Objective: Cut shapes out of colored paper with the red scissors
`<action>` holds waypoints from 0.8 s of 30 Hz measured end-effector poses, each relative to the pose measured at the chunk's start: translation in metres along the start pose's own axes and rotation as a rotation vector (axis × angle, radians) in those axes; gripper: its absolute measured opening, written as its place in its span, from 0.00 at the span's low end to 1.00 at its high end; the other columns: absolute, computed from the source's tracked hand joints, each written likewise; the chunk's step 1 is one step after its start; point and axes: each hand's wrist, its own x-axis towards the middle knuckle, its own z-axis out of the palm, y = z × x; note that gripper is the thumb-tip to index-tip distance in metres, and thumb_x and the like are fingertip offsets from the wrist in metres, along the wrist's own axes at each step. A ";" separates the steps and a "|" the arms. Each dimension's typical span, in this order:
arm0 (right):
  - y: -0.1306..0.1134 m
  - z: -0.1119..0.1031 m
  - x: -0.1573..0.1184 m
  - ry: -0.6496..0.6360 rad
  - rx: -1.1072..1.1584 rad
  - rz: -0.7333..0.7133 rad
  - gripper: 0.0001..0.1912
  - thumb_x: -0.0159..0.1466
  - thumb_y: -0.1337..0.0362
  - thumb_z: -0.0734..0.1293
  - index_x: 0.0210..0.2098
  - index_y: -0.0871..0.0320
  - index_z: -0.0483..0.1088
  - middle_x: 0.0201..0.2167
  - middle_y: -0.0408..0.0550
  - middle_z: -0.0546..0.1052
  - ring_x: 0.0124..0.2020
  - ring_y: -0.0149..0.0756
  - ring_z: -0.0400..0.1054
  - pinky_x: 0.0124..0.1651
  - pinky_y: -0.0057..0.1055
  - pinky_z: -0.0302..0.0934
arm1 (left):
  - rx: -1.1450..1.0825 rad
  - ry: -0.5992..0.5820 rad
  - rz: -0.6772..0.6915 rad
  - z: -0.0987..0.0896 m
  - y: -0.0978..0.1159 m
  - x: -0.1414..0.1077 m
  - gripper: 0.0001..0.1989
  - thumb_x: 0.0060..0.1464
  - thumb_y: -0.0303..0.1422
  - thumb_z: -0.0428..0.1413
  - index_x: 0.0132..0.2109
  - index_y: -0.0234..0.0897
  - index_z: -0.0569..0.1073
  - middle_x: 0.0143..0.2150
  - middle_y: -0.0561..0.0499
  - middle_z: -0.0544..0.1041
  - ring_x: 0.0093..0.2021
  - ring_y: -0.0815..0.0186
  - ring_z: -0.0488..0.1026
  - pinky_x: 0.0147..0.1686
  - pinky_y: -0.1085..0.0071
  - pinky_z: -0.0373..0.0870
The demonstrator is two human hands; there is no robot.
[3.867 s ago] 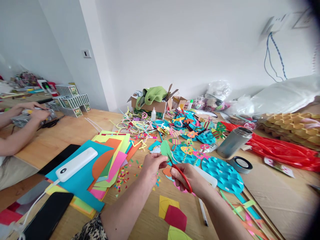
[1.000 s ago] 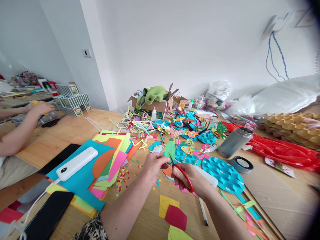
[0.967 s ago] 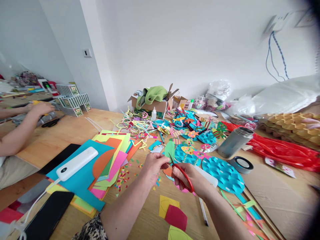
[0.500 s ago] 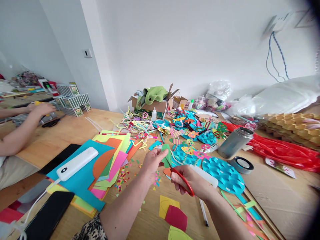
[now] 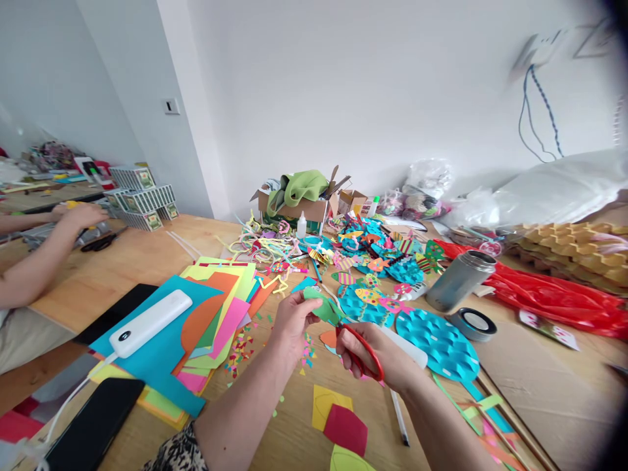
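Near the middle of the view, my left hand (image 5: 293, 322) pinches a small piece of green paper (image 5: 321, 305) between thumb and fingers. My right hand (image 5: 366, 350) grips red-handled scissors (image 5: 371, 356), whose blades meet the right end of the green paper. Below the hands lie a yellow paper square (image 5: 324, 400) with a drawn curve, a dark red piece (image 5: 346, 429) and a lime piece (image 5: 347, 459). Tiny paper scraps (image 5: 240, 350) are scattered left of my left wrist.
Stacked coloured paper (image 5: 169, 327) bears a white power bank (image 5: 151, 322). A phone (image 5: 93, 422) lies nearer. At right stand a metal bottle (image 5: 461, 281) and blue discs (image 5: 438, 343). Behind are paper fish and a box (image 5: 314, 210). Another person's arm (image 5: 46, 252) is at far left.
The green paper has turned from upright to more sideways and tilts down toward the scissors. My left hand has shifted slightly left, and the scissors have moved a little with my right hand.
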 end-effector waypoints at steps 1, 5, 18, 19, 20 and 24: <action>0.001 0.000 0.000 0.001 0.010 -0.005 0.39 0.49 0.25 0.61 0.25 0.60 0.65 0.18 0.43 0.71 0.16 0.25 0.62 0.17 0.22 0.50 | -0.002 0.010 -0.008 0.000 0.000 0.000 0.11 0.33 0.31 0.66 0.29 0.34 0.76 0.27 0.52 0.77 0.28 0.70 0.71 0.30 0.74 0.65; 0.003 -0.001 0.001 0.005 0.026 -0.011 0.39 0.50 0.25 0.61 0.26 0.60 0.65 0.18 0.43 0.71 0.15 0.25 0.62 0.16 0.22 0.49 | 0.000 0.033 -0.039 0.000 0.001 0.001 0.11 0.31 0.30 0.66 0.28 0.35 0.75 0.26 0.52 0.77 0.27 0.70 0.70 0.29 0.74 0.65; 0.002 -0.002 -0.001 -0.019 0.078 -0.035 0.38 0.50 0.26 0.61 0.26 0.59 0.66 0.17 0.42 0.70 0.15 0.26 0.61 0.18 0.24 0.49 | 0.081 -0.010 -0.131 0.000 0.002 -0.003 0.19 0.27 0.29 0.68 0.33 0.37 0.74 0.29 0.51 0.78 0.29 0.66 0.73 0.30 0.71 0.66; 0.002 -0.002 -0.001 -0.018 0.076 -0.035 0.38 0.50 0.26 0.61 0.26 0.59 0.66 0.17 0.42 0.70 0.15 0.26 0.61 0.18 0.24 0.49 | 0.101 -0.019 -0.126 0.000 0.002 -0.003 0.19 0.27 0.29 0.68 0.33 0.37 0.74 0.29 0.51 0.78 0.30 0.66 0.73 0.31 0.71 0.65; 0.002 -0.002 -0.001 -0.015 0.077 -0.034 0.38 0.50 0.26 0.61 0.26 0.59 0.66 0.17 0.42 0.70 0.15 0.26 0.61 0.18 0.24 0.50 | 0.122 -0.024 -0.116 0.000 0.002 -0.003 0.19 0.27 0.29 0.68 0.33 0.36 0.75 0.28 0.51 0.77 0.29 0.66 0.73 0.31 0.71 0.65; 0.001 -0.002 -0.001 -0.021 0.066 -0.038 0.38 0.49 0.26 0.61 0.26 0.59 0.66 0.18 0.42 0.70 0.15 0.26 0.61 0.18 0.23 0.50 | 0.187 -0.011 -0.070 0.000 0.002 -0.004 0.19 0.26 0.29 0.69 0.32 0.35 0.77 0.26 0.53 0.75 0.28 0.67 0.72 0.32 0.71 0.64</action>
